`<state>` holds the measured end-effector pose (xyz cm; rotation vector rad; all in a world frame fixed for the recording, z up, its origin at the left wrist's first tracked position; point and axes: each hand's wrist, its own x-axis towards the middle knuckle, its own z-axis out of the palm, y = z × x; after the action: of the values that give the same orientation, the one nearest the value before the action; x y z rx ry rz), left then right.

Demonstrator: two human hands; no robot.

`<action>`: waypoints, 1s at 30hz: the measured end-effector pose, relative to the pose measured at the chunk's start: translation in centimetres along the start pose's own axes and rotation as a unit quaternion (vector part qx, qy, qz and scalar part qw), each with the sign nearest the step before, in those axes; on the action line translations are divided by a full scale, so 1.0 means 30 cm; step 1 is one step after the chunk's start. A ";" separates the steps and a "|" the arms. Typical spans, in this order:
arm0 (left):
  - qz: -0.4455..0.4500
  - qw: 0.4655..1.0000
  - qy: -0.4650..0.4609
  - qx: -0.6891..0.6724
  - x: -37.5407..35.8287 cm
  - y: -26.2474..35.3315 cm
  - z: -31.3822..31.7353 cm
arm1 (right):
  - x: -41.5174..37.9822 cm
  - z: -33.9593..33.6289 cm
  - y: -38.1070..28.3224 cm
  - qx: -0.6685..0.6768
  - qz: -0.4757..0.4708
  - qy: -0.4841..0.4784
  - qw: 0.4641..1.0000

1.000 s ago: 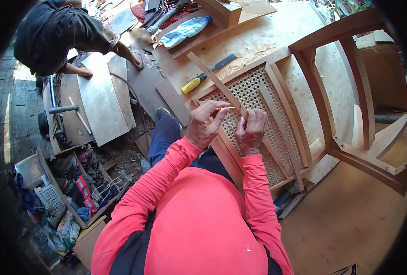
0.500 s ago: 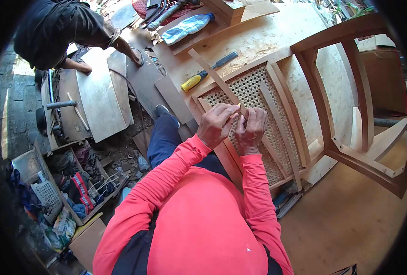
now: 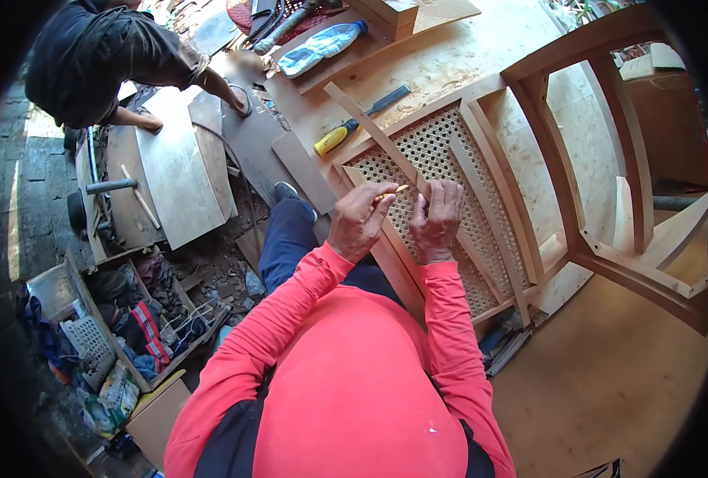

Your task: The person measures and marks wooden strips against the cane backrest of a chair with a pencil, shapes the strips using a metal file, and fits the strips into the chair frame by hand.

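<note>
- Two bare hands work close together over a wooden frame (image 3: 481, 89) fitted with a woven cane panel (image 3: 433, 143), at a pale surface (image 3: 441, 60)
- Right hand (image 3: 441, 219) pinches a slim wooden strip (image 3: 382, 142), thumb and fingers pressed together; the strip slants over the cane, its upper end reaching past the frame's near edge and crossing in front of a yellow-handled chisel (image 3: 334, 141)
- Left hand (image 3: 358, 221) pinches what looks like a short pencil (image 3: 402, 189) between thumb and fingers, its tip just beside the strip; whether it touches cannot be told
- A second strip (image 3: 492, 215) lies across the panel, to the right of the first
- Step in hand, by judgement: the strip is held in place for marking
- The next move calls for a steady right-hand pinch and fine control of the pencil tip against the wood
</note>
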<state>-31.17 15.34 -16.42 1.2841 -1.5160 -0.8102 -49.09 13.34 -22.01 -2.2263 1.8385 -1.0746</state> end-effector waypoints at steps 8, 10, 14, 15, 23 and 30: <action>-0.133 0.983 0.014 -0.125 0.013 -0.020 -0.096 | 0.035 -0.073 0.006 0.068 0.005 -0.039 0.997; -0.139 0.975 0.002 -0.173 0.047 -0.019 -0.124 | 0.035 -0.083 -0.006 0.057 0.010 -0.021 0.998; -0.143 0.976 -0.084 -0.139 0.161 0.026 -0.171 | 0.017 -0.129 -0.084 0.037 -0.005 0.011 0.999; -0.126 0.976 -0.111 -0.141 0.182 0.022 -0.160 | 0.011 -0.155 -0.098 0.031 -0.013 0.022 0.999; 0.158 0.970 -0.166 0.080 0.345 0.018 0.007 | -0.132 -0.296 -0.228 0.053 0.023 -0.047 0.997; -0.028 0.995 0.013 0.098 0.362 -0.192 -0.221 | -0.232 -0.284 -0.095 0.059 0.065 -0.010 0.996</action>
<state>-22.88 4.09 -16.90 1.4814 -1.5739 -0.6903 -51.60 23.47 -17.53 -2.0164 1.8307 -1.1021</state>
